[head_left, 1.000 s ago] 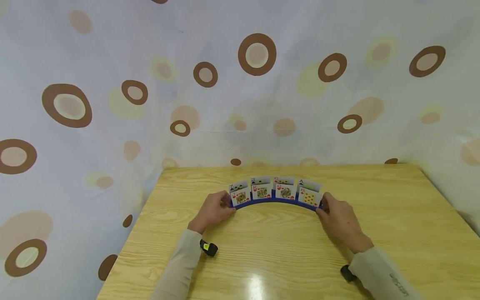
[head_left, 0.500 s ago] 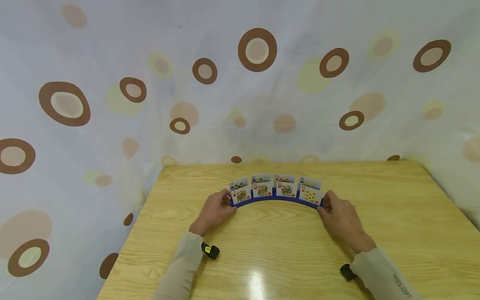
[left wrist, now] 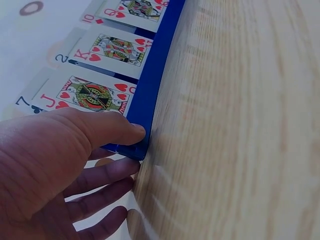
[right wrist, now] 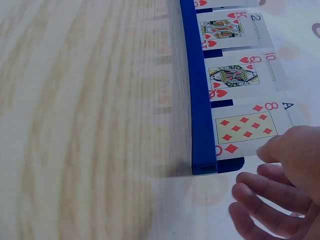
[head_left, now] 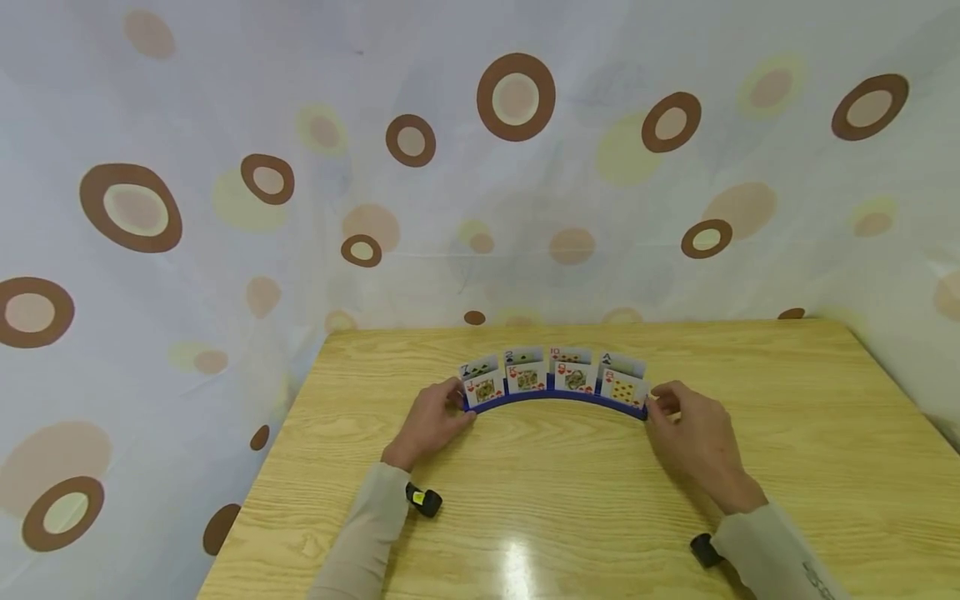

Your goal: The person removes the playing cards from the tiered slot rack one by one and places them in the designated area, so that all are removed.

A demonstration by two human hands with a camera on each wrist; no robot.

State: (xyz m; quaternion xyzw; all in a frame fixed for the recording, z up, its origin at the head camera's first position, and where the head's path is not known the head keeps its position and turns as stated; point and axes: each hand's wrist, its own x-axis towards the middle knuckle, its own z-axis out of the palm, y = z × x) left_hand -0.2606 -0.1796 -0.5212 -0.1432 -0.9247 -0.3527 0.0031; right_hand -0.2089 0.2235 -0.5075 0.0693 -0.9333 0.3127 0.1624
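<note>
A curved blue card holder [head_left: 555, 395] stands on the table with two rows of upright playing cards. Its front row shows the jack of hearts [left wrist: 92, 95], king of hearts [left wrist: 116, 50], queen of hearts [right wrist: 234, 76] and eight of diamonds [right wrist: 246, 128]. Behind them rise a seven, a two, a ten of diamonds and an ace, mostly covered. My left hand [head_left: 431, 421] pinches the holder's left end, thumb on the front face. At the right end my right hand [head_left: 697, 433] has relaxed fingers, its thumb tip close by the eight's edge in the right wrist view.
The wooden table [head_left: 540, 492] reaches back to a patterned curtain [head_left: 570, 183] with brown rings. Small black wrist devices sit under both sleeves, the left device [head_left: 424, 500] and the right device [head_left: 705, 550].
My right hand has loosened its grip on the holder's right end and shifted slightly right. The left hand keeps its pinch; holder and cards stay in place.
</note>
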